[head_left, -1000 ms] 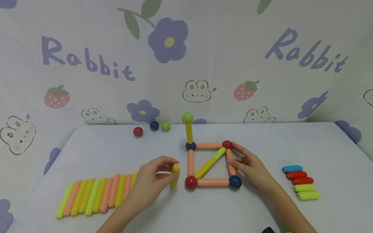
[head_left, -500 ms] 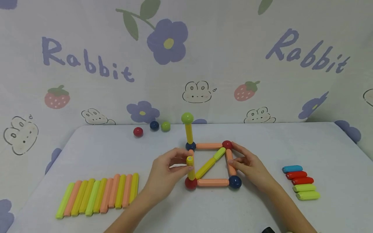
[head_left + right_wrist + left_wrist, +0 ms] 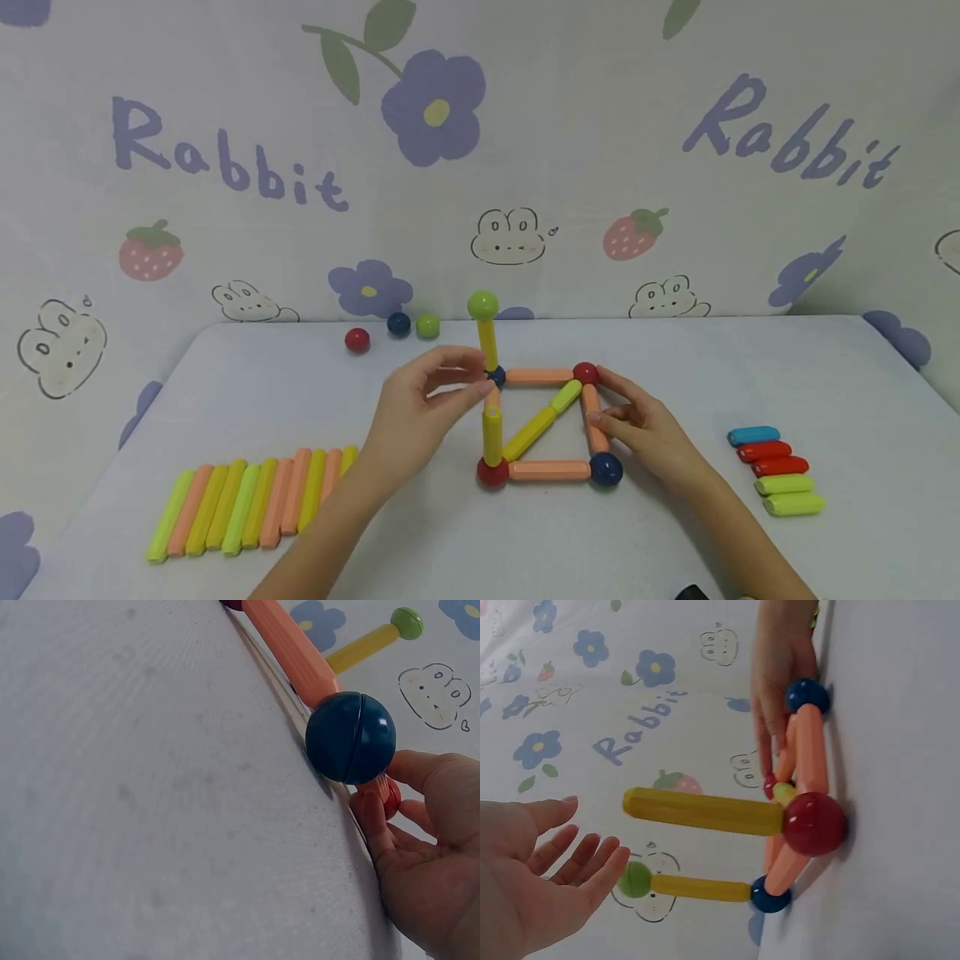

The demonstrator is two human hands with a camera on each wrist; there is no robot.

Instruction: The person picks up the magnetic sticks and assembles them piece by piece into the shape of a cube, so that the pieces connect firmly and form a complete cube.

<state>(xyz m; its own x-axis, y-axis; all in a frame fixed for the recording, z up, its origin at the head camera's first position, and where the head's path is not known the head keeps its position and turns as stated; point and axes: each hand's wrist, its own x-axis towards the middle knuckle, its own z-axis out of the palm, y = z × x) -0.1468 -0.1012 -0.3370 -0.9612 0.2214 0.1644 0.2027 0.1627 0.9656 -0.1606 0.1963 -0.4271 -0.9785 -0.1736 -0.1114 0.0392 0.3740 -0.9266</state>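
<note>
A flat square of salmon building rods, with red and navy balls at its corners, lies mid-table. From its front left red ball (image 3: pixel 492 472) a yellow rod (image 3: pixel 492 437) stands upright. My left hand (image 3: pixel 536 877), fingers spread and curved, is apart from that rod's free end and holds nothing. My right hand (image 3: pixel 647 433) pinches the square's right salmon rod (image 3: pixel 591 397) between thumb and fingers, its index fingertip at the back right red ball (image 3: pixel 586 374). A yellow-and-lime diagonal (image 3: pixel 534 429) crosses the square. On the back left corner another upright yellow rod (image 3: pixel 487 343) carries a green ball (image 3: pixel 483 305).
Left of the square lies a row of long lime, salmon and yellow rods (image 3: pixel 217 508), partly behind my left forearm. Loose red (image 3: pixel 357 340), navy (image 3: pixel 399 324) and green (image 3: pixel 427 325) balls sit at the back. Several short rods (image 3: pixel 765 451) lie at right.
My left hand brought the yellow rod rightward, stood it on the front left red ball, then let go and moved up and back. My right hand stayed in place.
</note>
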